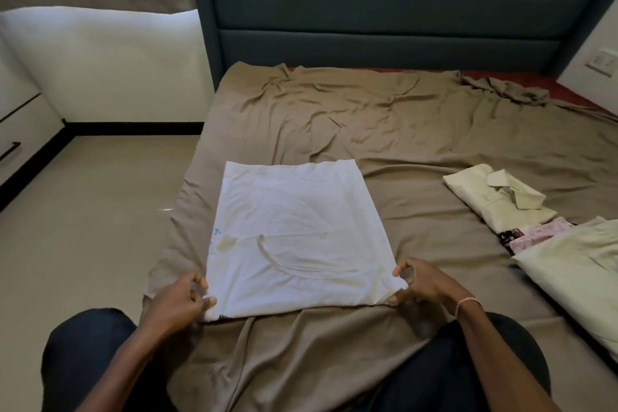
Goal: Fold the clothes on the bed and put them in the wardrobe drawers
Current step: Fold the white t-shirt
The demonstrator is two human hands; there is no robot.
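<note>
Bedroom: bed (pixel 384 117) under rumpled brown sheet, dark padded headboard (pixel 384 10) behind. White garment (pixel 294 227) lies flat on near-left part of bed, already squared into rectangle. Left hand (pixel 177 301) pinches near-left corner, right hand (pixel 424 284) near-right corner; each grip is thumb against fingers on cloth. Step: folding, probably mid-fold. Next move: carry near edge to far edge, corners level. Folded cream shirt (pixel 495 201) lies at right; drawers (pixel 13 130) far left.

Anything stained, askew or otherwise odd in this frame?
Yes. The white garment shows a yellowish stain on its near-left part, beside a small blue mark. At the far right corner the brown bedsheet is bunched up, baring the red mattress.
</note>
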